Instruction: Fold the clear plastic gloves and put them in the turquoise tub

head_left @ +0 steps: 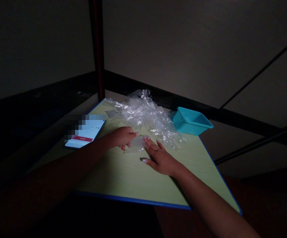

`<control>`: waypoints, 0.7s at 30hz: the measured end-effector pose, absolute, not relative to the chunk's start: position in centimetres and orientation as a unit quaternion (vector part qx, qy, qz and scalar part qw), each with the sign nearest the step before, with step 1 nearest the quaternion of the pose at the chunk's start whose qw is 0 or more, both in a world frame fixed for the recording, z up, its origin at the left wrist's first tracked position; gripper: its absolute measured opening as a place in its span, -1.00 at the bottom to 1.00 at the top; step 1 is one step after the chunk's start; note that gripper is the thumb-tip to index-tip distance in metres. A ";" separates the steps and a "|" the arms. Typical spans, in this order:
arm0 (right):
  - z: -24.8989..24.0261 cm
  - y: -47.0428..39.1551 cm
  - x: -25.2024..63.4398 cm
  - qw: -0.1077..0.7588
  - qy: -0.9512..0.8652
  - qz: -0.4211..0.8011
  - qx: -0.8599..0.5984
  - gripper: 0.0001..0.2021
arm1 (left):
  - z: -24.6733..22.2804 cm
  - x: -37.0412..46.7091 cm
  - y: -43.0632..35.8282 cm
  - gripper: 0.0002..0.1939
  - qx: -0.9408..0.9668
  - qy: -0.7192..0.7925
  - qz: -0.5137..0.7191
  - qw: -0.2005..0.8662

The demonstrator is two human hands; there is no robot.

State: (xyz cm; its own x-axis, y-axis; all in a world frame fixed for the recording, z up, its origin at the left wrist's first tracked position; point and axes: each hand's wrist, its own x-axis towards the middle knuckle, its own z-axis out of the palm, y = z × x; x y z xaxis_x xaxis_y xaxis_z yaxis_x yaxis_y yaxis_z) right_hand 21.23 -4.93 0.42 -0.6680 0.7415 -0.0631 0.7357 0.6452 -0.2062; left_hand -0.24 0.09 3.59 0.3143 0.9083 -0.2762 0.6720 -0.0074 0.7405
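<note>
Plastic piece (pixel 136 142), clear and thin, is lying near the middle of the counter (pixel 138 180), between your two hands and just short of a crumpled heap of clear plastic (pixel 143 112) that is spreading toward the far edge. Your left hand (pixel 123 137) is meeting the film from its left side, thumb reaching over it and fingers curling; whether that grip is pinching the film, I am not able to tell in this dim light. Your right hand (pixel 159 157) is resting palm down with its fingers spread, fingertips touching the film's right side and thumb pointing away, so that grip is holding nothing. You are seemingly working at a flattening step, with this one piece lying smoother than the heap. Judging from that, the next move is calling for a light, even press on the right and a steady left side, since such thin film is likely to be creasing easily. Beyond your hands, a teal tub (pixel 189 124) is sitting at the far right corner, and a phone (pixel 85 132) is lying by the left edge.
</note>
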 end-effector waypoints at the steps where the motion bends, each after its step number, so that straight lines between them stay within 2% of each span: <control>1: 0.4 -4.9 21.2 0.013 -0.907 0.108 -0.407 -0.31 | 3.5 -0.2 0.0 -0.76 0.696 0.564 0.151 0.418; 4: 0.5 -4.9 21.2 0.012 -0.906 0.110 -0.409 -0.30 | 3.3 -0.2 -0.1 -0.83 0.692 0.552 0.168 0.434; 9: 0.7 -5.0 21.1 0.038 -0.909 0.098 -0.404 -0.33 | 3.2 -0.2 0.0 -0.77 0.684 0.522 0.178 0.477; 14: 1.4 -5.4 21.1 0.113 -0.931 0.071 -0.341 -0.57 | 2.7 -0.5 0.5 -0.71 0.686 0.512 0.181 0.485; 16: 1.6 -5.5 21.1 0.126 -0.937 0.082 -0.315 -0.60 | 2.5 -0.5 0.7 -0.71 0.684 0.500 0.184 0.498; 21: 1.5 -5.4 21.0 0.108 -0.941 0.115 -0.301 -0.47 | 2.3 -0.6 0.8 -0.75 0.677 0.504 0.183 0.504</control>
